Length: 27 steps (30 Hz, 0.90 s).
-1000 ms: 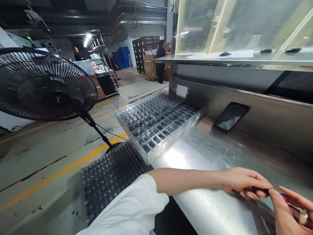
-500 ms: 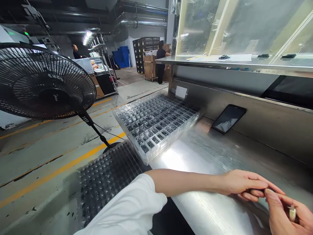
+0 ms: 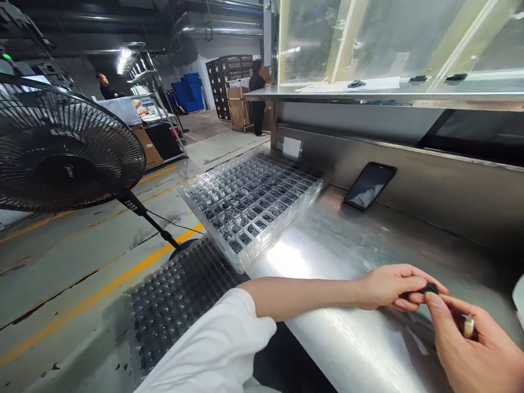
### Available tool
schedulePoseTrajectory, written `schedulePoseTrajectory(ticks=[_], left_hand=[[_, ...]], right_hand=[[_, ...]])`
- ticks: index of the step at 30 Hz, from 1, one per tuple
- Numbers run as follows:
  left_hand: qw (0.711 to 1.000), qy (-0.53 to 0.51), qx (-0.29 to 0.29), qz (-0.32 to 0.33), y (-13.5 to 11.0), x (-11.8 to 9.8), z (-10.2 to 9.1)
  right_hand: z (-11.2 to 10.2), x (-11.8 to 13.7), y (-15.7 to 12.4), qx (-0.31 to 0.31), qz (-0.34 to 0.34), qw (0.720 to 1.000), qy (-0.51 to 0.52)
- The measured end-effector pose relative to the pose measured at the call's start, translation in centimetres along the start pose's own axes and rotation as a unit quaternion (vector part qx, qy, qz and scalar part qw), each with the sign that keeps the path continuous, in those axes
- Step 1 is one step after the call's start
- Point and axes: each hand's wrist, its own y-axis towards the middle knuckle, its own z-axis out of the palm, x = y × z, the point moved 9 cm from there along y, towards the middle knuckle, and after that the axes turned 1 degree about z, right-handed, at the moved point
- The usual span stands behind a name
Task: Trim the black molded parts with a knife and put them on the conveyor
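Note:
Over the metal bench, my left hand point(image 3: 393, 287) is closed on a small black part point(image 3: 430, 289), with most of it hidden by the fingers. My right hand point(image 3: 470, 341) meets it there, thumb and forefinger pinched at the same black part. Tucked in the curled fingers of that right hand is a small pale object with a whitish tip point(image 3: 469, 326); its kind is unclear. Left of the hands, a stack of clear plastic trays point(image 3: 262, 245) has small black parts in its pockets.
A black phone point(image 3: 370, 185) leans against the back panel of the steel bench point(image 3: 327, 240). Another clear tray point(image 3: 164, 311) lies lower at the left. A standing fan point(image 3: 69, 147) is beside the bench. Small black pieces point(image 3: 357, 84) rest on the shelf. Two people are in the background.
The view has shifted slightly, so both hands appear a little farther left and higher. More of the black part now shows between the fingers. Both hands keep their grip.

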Motion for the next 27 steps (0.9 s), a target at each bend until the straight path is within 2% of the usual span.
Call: schedulePoseTrajectory(ticks=[10, 13, 19, 27], left_hand=[[0.998, 0.010, -0.051, 0.039, -0.6, -0.6, -0.1], [0.997, 0.011, -0.062, 0.050, -0.8, -1.1, -0.5], [0.992, 0.024, -0.083, 0.088, -1.2, -2.0, -1.1], [0.991, 0.058, -0.068, 0.097, -1.2, -2.0, -0.6]], right_hand=[[-0.2, 2.8, 0.0, 0.019, -0.096, 0.994, 0.047], [-0.2, 2.7, 0.0, 0.026, -0.098, 0.994, 0.044], [1.3, 2.5, -0.9, 0.106, -0.111, 0.988, 0.027], [1.6, 2.0, -1.1, 0.107, -0.096, 0.989, -0.025]])
